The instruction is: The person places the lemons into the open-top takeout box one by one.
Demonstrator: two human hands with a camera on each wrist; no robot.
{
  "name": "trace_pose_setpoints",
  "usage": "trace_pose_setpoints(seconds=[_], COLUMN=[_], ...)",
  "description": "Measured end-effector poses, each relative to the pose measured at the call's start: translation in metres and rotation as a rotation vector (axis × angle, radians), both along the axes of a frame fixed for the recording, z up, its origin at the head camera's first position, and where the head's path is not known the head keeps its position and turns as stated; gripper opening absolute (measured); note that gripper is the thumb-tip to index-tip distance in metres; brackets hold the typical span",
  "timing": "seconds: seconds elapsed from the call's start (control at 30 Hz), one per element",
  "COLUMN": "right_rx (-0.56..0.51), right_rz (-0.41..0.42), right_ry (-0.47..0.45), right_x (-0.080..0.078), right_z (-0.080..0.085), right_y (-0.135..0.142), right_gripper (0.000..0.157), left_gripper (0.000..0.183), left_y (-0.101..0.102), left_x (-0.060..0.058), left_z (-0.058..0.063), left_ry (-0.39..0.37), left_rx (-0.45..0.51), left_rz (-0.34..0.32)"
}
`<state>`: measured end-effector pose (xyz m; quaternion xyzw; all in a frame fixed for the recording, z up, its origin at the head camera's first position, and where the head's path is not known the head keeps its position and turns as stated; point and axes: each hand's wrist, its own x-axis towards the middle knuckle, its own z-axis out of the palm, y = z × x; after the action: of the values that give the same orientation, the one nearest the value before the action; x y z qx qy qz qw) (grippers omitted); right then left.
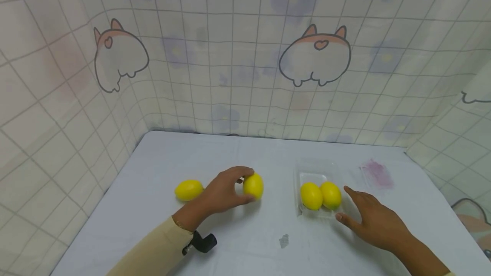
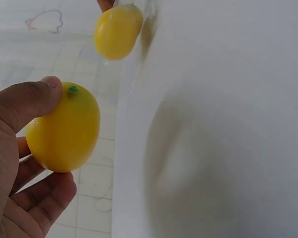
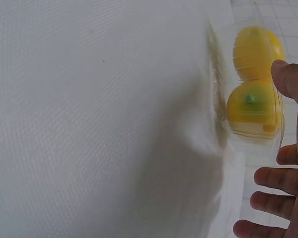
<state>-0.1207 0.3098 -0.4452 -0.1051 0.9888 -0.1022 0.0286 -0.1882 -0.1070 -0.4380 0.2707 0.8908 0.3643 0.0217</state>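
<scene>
My left hand (image 1: 226, 191) grips a yellow lemon (image 1: 253, 186) between thumb and fingers, above the table; its green stem end shows in the left wrist view, where the lemon (image 2: 69, 131) hangs over its shadow. Two more lemons (image 1: 311, 196) sit side by side in a clear plastic container (image 1: 308, 177) right of centre. Beside that container's right edge is my right hand (image 1: 377, 222), fingers spread and holding nothing. In the right wrist view, the thumb (image 3: 288, 79) is right by the container's rim. Another lemon (image 1: 189, 190) lies on the table behind the left wrist.
The white table (image 1: 261, 242) has a pinkish stain (image 1: 377, 173) at the back right and a small grey patch (image 1: 284, 240) near the front. A grid-patterned curtain (image 1: 245, 54) with animal drawings hangs behind the table and along the sides. A black device (image 1: 203, 242) is strapped under the left wrist.
</scene>
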Motion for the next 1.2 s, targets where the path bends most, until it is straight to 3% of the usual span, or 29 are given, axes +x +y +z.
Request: trace_pose_setpoints(seconds=[0.47, 1.2], right_rx=[-0.002, -0.006], right_rz=[0.005, 0.01], right_ry=[0.007, 0.016], right_x=[0.0, 0.001], right_z=[0.003, 0.001], right_y=[-0.002, -0.001], right_gripper=[0.097, 0.096], left_gripper=[0.067, 0.062], left_y=[0.022, 0.064], left_x=[-0.016, -0.038], left_z=[0.007, 0.006], left_ry=[0.003, 0.033], left_rx=[0.038, 0.091], left_rz=[-0.028, -0.069])
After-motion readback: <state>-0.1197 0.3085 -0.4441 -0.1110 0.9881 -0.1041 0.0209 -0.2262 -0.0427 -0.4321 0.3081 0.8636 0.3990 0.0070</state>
